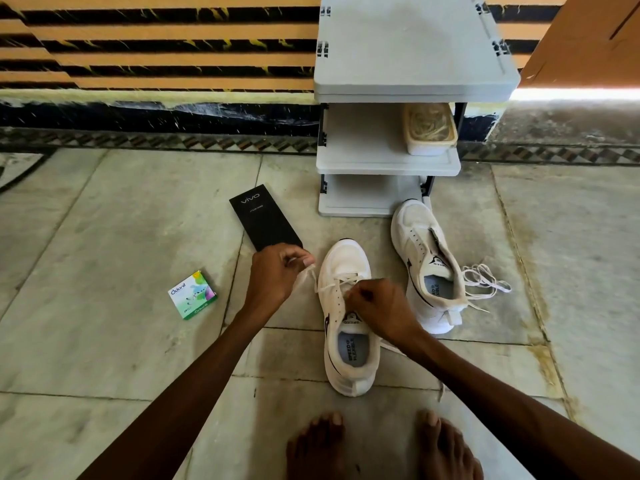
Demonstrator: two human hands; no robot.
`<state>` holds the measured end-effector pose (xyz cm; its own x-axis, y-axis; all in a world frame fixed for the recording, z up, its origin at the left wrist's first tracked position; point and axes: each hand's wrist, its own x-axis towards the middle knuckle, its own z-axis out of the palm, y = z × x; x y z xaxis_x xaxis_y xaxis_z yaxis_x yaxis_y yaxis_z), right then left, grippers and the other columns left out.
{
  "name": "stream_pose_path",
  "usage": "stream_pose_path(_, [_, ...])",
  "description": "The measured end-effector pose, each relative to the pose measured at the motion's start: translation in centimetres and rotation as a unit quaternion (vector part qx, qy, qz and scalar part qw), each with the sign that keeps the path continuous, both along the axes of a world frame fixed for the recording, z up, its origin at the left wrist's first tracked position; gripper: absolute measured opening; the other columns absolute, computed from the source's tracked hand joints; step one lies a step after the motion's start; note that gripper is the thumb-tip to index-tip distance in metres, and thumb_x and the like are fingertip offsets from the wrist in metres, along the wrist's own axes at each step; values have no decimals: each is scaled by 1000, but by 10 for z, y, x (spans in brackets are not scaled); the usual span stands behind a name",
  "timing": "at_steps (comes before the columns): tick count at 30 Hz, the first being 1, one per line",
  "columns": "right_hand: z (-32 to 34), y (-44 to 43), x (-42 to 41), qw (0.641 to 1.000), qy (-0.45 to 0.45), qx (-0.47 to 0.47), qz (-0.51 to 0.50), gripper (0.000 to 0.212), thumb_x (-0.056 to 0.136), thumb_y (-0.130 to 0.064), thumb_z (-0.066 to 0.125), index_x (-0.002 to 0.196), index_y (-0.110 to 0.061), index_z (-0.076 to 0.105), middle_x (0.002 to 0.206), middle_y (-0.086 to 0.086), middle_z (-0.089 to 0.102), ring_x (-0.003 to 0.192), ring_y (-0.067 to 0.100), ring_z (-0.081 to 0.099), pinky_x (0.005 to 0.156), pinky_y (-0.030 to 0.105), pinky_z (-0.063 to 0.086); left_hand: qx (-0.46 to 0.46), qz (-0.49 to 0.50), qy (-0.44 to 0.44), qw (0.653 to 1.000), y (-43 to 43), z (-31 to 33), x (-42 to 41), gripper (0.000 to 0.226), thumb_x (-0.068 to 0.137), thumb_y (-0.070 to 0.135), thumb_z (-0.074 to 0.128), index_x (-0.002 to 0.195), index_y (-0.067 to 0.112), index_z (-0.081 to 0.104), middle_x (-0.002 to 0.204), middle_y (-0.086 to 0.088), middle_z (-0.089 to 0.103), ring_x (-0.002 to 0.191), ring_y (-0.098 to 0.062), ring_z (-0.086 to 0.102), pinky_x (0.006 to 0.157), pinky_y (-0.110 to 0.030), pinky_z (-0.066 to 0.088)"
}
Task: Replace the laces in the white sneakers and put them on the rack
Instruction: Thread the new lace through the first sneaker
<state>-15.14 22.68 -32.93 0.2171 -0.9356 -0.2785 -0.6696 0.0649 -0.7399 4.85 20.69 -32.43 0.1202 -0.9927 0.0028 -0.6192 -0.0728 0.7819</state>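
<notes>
A white sneaker (346,372) stands upright on the floor in front of me, a white lace (334,284) partly threaded through its front eyelets. My left hand (277,275) pinches one end of that lace to the sneaker's left. My right hand (377,306) is closed on the lace over the tongue. A second white sneaker (420,244) lies tilted to the right without a lace. A loose white lace (485,282) lies bunched beside it. The grey shoe rack (388,166) stands just behind the sneakers.
A black phone box (263,216) lies left of the rack. A small green and white box (192,294) sits further left. A plastic container (429,129) rests on the rack's middle shelf. My bare feet (381,448) are at the bottom. A cardboard panel (588,39) leans at top right.
</notes>
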Motion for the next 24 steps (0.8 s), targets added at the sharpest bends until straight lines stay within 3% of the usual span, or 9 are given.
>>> stream_pose_path(2, [4, 3, -7, 996, 31, -63, -47, 8, 87, -23, 66, 92, -17, 70, 70, -6, 64, 62, 5, 58, 58, 20, 42, 23, -25, 30, 999, 0, -1, -5, 13, 90, 8, 66, 93, 16, 76, 88, 11, 69, 81, 7, 62, 73, -5, 46])
stream_pose_path(4, [4, 4, -13, 991, 88, -88, -46, 28, 81, -38, 71, 103, -20, 67, 85, -6, 64, 71, 6, 57, 59, 17, 38, 43, -41, 53, 997, 1, -3, -12, 16, 91, 5, 64, 95, 16, 75, 89, 10, 69, 79, 10, 63, 70, -2, 46])
stream_pose_path(6, [2, 4, -15, 985, 159, -73, 2, 51, 78, -55, 69, 115, -20, 65, 102, -2, 64, 84, 12, 61, 67, 23, 46, 60, -51, 66, 995, 2, -3, -20, 16, 89, 6, 66, 95, 19, 74, 85, 11, 69, 75, 8, 65, 67, -5, 48])
stream_pose_path(8, [3, 4, -13, 978, 195, -64, 41, 58, 81, -61, 63, 120, -18, 63, 110, 0, 65, 89, 16, 63, 73, 28, 51, 73, -61, 45, 994, 0, -5, -29, 12, 88, 12, 70, 93, 22, 73, 80, 9, 70, 71, 3, 66, 67, -11, 50])
stream_pose_path(11, [7, 3, -7, 972, 209, -95, 57, 41, 86, -47, 58, 108, -14, 69, 101, 6, 68, 81, 21, 64, 71, 31, 53, 79, -92, -43, 992, -3, -6, -41, 8, 87, 17, 72, 93, 21, 75, 87, 4, 73, 75, -3, 64, 73, -23, 54])
stream_pose_path(15, [6, 0, -5, 977, 189, -90, 31, 26, 85, -32, 57, 85, -11, 72, 76, 5, 70, 64, 19, 63, 63, 33, 55, 80, -144, -162, 973, 1, -8, -53, 11, 91, 23, 65, 99, 21, 72, 109, 2, 67, 99, -15, 61, 88, -34, 53])
stream_pose_path(20, [4, 3, -7, 975, 202, -84, 49, 20, 83, -29, 65, 80, -9, 64, 74, 5, 64, 64, 22, 57, 52, 25, 38, 116, -135, -145, 973, 4, -15, -54, 11, 89, 23, 65, 97, 19, 72, 108, 1, 66, 99, -17, 61, 88, -33, 51])
stream_pose_path(24, [0, 0, -18, 996, 79, -37, -11, 10, 80, -18, 68, 79, -9, 71, 75, 8, 70, 66, 25, 65, 58, 37, 53, 133, -118, -93, 980, 7, -12, -52, 6, 84, 23, 68, 83, 28, 71, 91, 15, 61, 90, -8, 59, 79, -29, 50])
